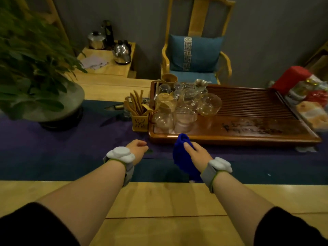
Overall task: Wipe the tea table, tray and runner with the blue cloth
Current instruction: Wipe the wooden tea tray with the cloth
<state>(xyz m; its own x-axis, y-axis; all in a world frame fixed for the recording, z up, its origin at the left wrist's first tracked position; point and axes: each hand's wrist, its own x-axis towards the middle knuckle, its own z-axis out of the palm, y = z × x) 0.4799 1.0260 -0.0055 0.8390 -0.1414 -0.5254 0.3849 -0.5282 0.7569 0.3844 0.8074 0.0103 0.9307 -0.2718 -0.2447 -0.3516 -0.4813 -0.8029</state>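
Note:
My right hand (194,152) grips the bunched blue cloth (182,157) just in front of the near rim of the wooden tea tray (248,138). Part of the cloth hangs down below my wrist. The tray sits on the dark blue runner (62,153), which crosses the pale wooden tea table (159,201). My left hand (137,148) hovers over the runner to the left of the cloth, fingers curled; something small and dark shows at its fingertips, too small to tell what.
Several glass cups and pitchers (179,107) crowd the tray's left end. A wooden tool holder (139,119) stands left of it. A potted plant (35,77) fills the left side. Packaged goods (308,96) lie right of the tray. A chair (195,55) stands behind.

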